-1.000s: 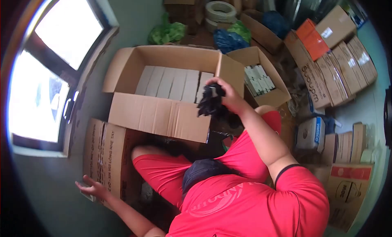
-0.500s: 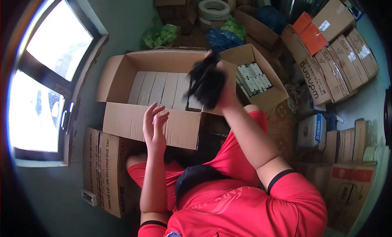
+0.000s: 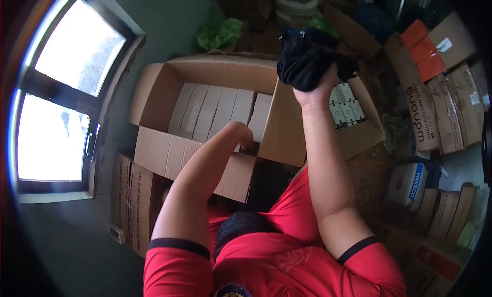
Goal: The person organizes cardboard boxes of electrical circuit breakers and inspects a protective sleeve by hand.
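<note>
My right hand [image 3: 316, 92] is raised above the far side of the boxes. Bunched in it is a black cloth [image 3: 306, 61], whose folds cover most of the fingers. My left hand [image 3: 245, 136] bends down at the wrist into the front right corner of an open cardboard box [image 3: 197, 151]. Its fingers are mostly hidden. Inside that box stands a row of pale grey cartons [image 3: 219, 110], with a dark gap close to my left hand.
A second open box [image 3: 369, 135] at the right holds several white socket-like pieces [image 3: 346, 110]. Stacked cartons [image 3: 415, 105] and a VIMISCO box [image 3: 405, 182] line the right side. Green plastic bags [image 3: 220, 33] lie at the back, and a window [image 3: 56, 133] is at left.
My right hand has lifted the black cloth up and to the right. My left hand, its fingers spread above the front flap before, has moved right and down into the box corner.
</note>
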The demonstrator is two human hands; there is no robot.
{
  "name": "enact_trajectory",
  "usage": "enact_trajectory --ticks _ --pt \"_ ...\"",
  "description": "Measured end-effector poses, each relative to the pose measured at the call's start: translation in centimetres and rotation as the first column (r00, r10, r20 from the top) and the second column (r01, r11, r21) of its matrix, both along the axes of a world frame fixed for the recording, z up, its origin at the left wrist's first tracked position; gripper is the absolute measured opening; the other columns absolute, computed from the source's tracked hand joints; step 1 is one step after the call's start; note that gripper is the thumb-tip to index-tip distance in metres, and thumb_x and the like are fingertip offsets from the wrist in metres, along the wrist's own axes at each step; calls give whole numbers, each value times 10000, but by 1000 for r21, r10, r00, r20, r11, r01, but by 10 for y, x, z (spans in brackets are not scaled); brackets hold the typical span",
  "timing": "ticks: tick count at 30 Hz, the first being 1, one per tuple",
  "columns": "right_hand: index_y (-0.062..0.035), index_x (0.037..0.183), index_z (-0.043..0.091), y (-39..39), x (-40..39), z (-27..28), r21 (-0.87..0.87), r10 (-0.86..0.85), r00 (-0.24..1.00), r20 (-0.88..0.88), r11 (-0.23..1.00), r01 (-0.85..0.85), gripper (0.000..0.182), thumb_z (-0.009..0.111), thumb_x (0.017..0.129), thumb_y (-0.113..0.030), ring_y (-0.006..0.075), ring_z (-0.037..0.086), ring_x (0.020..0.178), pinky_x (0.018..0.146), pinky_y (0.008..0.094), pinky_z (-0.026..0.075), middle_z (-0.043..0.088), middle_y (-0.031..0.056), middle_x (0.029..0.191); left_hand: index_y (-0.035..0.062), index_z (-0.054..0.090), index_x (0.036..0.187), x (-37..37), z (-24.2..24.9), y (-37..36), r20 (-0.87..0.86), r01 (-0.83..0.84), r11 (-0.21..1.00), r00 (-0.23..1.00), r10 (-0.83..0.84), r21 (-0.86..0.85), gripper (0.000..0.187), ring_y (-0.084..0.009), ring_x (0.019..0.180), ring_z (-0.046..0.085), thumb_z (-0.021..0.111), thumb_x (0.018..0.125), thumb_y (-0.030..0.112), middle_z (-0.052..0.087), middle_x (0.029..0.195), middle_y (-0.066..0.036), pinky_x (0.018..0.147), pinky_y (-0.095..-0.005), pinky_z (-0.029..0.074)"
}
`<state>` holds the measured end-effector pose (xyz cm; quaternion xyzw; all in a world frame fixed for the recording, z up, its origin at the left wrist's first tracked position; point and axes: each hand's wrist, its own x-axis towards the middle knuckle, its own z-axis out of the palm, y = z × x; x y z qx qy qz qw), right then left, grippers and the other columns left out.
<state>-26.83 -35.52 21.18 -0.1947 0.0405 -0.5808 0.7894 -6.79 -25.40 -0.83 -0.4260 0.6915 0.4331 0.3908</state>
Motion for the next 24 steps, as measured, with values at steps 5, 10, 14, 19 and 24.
enact_trajectory --ticks 5,10,14,19,24 --pt "-112 1289 604 -3 11 -1 118 -93 996 -2 989 93 441 398 1062 -429 161 638 1029 969 328 502 662 17 1191 105 647 1286 -19 6 0 128 56 976 991 -30 -208 480 -335 1148 662 731 814 102 683 1266 -142 919 -425 557" --pt "-117 1329 578 -19 9 -41 41 177 971 160 982 -186 473 411 1055 -464 143 630 1039 979 341 501 637 20 1211 61 692 1178 -29 35 10 -31 -313 750 931 364 -583 361 -333 1154 656 731 820 97 644 1249 -171 901 -418 573" --pt "-84 1224 632 -12 18 -24 257 -9 999 -38 966 18 477 381 1054 -452 172 653 1012 887 325 555 674 37 1122 58 690 1179 -31 25 11 36 -254 823 948 315 -508 360 -319 1171 649 748 828 115 588 1314 -150 922 -420 572" --pt "-74 1318 601 0 22 -6 240 -57 998 8 969 54 561 397 1027 -508 265 629 1171 1033 406 503 650 86 1284 69 709 1167 -32 9 17 15 -267 810 947 321 -523 369 -301 1183 650 786 817 154 616 1296 -127 928 -406 572" --pt "-86 1328 592 3 25 -1 246 65 990 127 965 -95 616 458 984 -578 272 601 1218 1090 437 452 632 87 1319 119 721 1211 -38 22 12 193 -102 964 969 152 -247 442 -271 1195 654 834 798 234 667 1302 -72 929 -418 563"
